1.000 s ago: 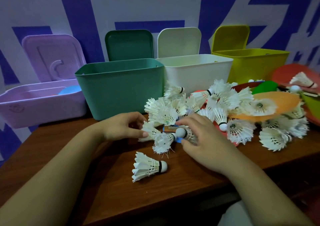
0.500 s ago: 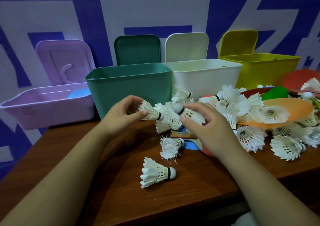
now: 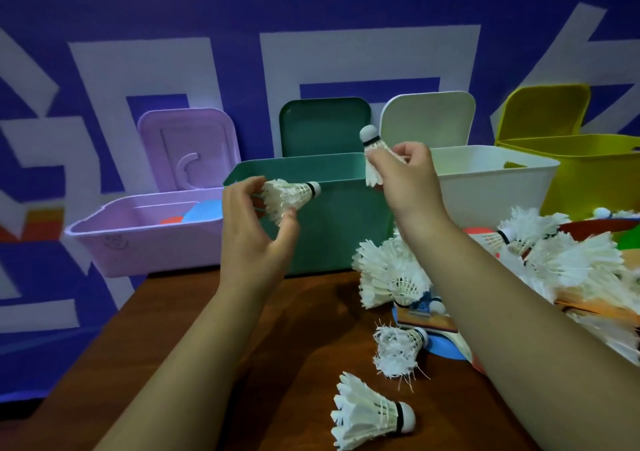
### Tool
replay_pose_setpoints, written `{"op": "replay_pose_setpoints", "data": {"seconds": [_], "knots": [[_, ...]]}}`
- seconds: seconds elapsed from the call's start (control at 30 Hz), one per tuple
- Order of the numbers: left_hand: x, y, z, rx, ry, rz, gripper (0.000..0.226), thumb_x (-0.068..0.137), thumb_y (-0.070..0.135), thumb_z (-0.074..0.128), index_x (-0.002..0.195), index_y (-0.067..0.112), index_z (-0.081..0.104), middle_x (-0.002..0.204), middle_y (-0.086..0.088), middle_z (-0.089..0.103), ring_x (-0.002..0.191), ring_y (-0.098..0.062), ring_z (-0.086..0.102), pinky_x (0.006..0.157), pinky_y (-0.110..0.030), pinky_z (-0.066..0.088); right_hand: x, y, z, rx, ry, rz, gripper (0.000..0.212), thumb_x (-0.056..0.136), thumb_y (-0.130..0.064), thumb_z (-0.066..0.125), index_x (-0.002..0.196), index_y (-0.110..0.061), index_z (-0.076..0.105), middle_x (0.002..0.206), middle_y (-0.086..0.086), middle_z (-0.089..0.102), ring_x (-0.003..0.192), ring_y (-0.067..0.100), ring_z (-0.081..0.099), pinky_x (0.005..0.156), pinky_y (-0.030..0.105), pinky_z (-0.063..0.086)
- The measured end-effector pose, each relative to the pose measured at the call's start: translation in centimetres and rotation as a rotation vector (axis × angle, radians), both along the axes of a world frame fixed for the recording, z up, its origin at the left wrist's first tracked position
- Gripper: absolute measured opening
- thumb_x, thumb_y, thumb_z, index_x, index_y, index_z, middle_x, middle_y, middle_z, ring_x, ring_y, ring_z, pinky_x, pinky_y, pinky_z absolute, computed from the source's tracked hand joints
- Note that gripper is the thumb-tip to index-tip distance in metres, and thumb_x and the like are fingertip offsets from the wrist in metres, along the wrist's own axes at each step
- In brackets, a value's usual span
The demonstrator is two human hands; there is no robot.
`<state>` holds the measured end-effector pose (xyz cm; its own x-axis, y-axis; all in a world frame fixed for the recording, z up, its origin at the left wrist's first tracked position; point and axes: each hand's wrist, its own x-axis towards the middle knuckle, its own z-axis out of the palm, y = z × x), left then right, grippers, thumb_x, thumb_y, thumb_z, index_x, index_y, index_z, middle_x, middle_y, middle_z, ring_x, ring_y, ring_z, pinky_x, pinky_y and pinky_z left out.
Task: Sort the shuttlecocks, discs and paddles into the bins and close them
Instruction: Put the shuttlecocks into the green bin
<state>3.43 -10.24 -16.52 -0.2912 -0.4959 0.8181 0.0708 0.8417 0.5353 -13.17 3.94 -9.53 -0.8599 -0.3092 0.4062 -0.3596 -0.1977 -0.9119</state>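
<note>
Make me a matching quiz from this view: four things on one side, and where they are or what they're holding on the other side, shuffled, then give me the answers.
Column one
1. left hand
2. right hand
3. purple bin
4. frayed shuttlecock

Column two
A. lies on the table
B. pinches the cork-up shuttlecock
C. contains a blue piece and an orange-red piece
D. grips the sideways shuttlecock, cork pointing right

Pairs: 1-D, 2-B, 3-C, 4-A

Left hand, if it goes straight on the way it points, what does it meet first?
Probably the green bin: the left hand, pinching a shuttlecock, points at its front wall just below the rim. Depth is unclear from one view.
</note>
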Motion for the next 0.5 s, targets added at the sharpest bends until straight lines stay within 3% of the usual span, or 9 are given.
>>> {"op": "replay_pose_setpoints", "data": {"seconds": [0.1,0.17,0.27,0.33,0.4,0.5], "knots": [[0.0,-0.5,-0.1,0.015,0.083,-0.009,0.057,0.092,0.019,0.074,0.141,0.012,0.046,0.129,-0.003,0.052,0.118,-0.020,0.057,0.102,-0.041,0.051,-1.1,-2.4,1.4,-0.034,0.051,-0.071,0.035,0.092,-0.033,0.072,0.116,-0.013,0.056,0.084,-0.009,0.055,0.071,0.010,0.053,0.058,0.021,0.042],[0.0,-0.9,-0.3,0.032,0.086,0.008,0.058,0.092,0.021,0.075,0.142,0.011,0.045,0.129,-0.003,0.052,0.118,-0.021,0.057,0.103,-0.042,0.051,-1.4,-3.7,2.0,0.009,0.160,-0.111,0.033,0.090,-0.033,0.075,0.111,-0.016,0.056,0.089,-0.007,0.058,0.071,0.010,0.054,0.052,0.015,0.041],[0.1,-1.4,-0.5,0.038,0.058,0.039,0.060,0.092,0.023,0.077,0.142,0.011,0.045,0.130,-0.003,0.051,0.119,-0.019,0.057,0.103,-0.038,0.051,-2.6,-5.1,2.4,0.254,0.411,-0.168,0.036,0.091,-0.040,0.077,0.117,-0.022,0.060,0.116,-0.003,0.057,0.091,0.015,0.058,0.072,0.024,0.044],[0.1,-1.8,-0.5,0.050,0.043,0.058,0.060,0.092,0.025,0.077,0.142,0.012,0.046,0.131,-0.002,0.052,0.120,-0.016,0.057,0.103,-0.037,0.051,-3.1,-5.6,2.4,0.364,0.456,-0.174,0.038,0.093,-0.037,0.074,0.126,-0.023,0.063,0.128,-0.002,0.056,0.098,0.015,0.054,0.081,0.026,0.040],[-0.1,-2.3,-0.6,0.082,0.037,0.070,0.059,0.092,0.026,0.078,0.141,0.013,0.047,0.131,0.000,0.053,0.120,-0.014,0.057,0.104,-0.039,0.052,-3.4,-5.8,2.0,0.355,0.458,-0.159,0.026,0.096,-0.032,0.067,0.121,-0.023,0.068,0.128,-0.001,0.062,0.098,0.013,0.056,0.081,0.027,0.041],[-0.1,-2.7,-0.5,0.132,0.070,0.079,0.054,0.094,0.026,0.078,0.138,0.017,0.049,0.130,0.002,0.056,0.120,-0.014,0.059,0.104,-0.044,0.052,-3.4,-5.9,1.4,0.347,0.466,-0.139,0.014,0.095,-0.030,0.060,0.098,-0.024,0.073,0.114,-0.001,0.070,0.097,0.018,0.064,0.082,0.032,0.052]]}}
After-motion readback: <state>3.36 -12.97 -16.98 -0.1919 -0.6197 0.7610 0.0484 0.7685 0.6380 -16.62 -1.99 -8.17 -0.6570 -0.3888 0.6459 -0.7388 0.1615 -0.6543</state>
